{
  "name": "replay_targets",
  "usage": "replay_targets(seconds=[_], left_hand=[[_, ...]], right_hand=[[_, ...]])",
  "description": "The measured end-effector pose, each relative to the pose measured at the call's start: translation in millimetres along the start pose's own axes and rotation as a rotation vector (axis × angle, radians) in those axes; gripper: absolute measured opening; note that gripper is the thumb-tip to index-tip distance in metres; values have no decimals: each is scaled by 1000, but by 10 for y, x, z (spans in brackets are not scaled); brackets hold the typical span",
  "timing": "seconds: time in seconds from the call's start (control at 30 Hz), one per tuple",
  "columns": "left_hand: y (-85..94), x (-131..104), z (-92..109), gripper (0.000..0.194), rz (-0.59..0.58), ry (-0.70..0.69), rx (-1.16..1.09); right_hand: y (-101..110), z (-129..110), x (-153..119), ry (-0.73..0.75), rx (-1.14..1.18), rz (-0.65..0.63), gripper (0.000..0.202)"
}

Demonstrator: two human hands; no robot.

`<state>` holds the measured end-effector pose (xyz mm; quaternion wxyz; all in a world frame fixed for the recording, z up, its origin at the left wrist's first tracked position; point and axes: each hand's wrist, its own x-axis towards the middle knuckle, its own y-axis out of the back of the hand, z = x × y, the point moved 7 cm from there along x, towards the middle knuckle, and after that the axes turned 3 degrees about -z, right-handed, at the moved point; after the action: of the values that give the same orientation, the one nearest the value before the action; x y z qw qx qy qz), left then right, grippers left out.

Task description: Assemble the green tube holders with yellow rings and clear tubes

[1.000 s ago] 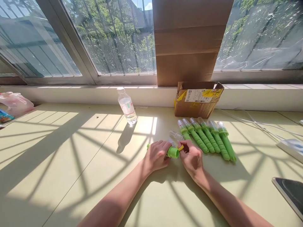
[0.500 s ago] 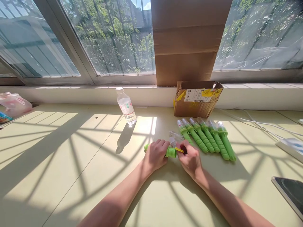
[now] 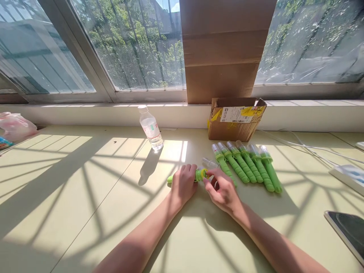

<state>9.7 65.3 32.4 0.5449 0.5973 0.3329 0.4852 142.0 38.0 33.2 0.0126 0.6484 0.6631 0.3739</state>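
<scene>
My left hand [image 3: 183,184] is wrapped round a green plastic tube [image 3: 170,179] that lies sideways on the table. The tube's threaded end points right, out past my fingers. At that end sits a yellow ring [image 3: 203,173], pinched by the fingertips of my right hand [image 3: 223,189]. Just behind my hands lies a loose clear plastic cap [image 3: 209,163]. To the right, several green tubes with spiral grooves and clear caps [image 3: 247,163] lie side by side in a row.
Beyond the tubes stands an open cardboard box [image 3: 236,127]. A clear bottle [image 3: 151,131] is upright at back left. On the right are a power strip [image 3: 347,176], white cables [image 3: 301,144] and a phone [image 3: 348,231]. A plastic bag [image 3: 17,125] sits far left.
My right hand has brought the yellow ring left onto the tube's threaded end. My left hand and the tube have shifted slightly left.
</scene>
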Motion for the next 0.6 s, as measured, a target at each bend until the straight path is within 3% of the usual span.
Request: replay_targets(seconds=[0.6], left_hand=[[121, -66, 43, 21, 236, -142, -79]], right_hand=[[49, 65, 27, -122, -15, 104, 23]])
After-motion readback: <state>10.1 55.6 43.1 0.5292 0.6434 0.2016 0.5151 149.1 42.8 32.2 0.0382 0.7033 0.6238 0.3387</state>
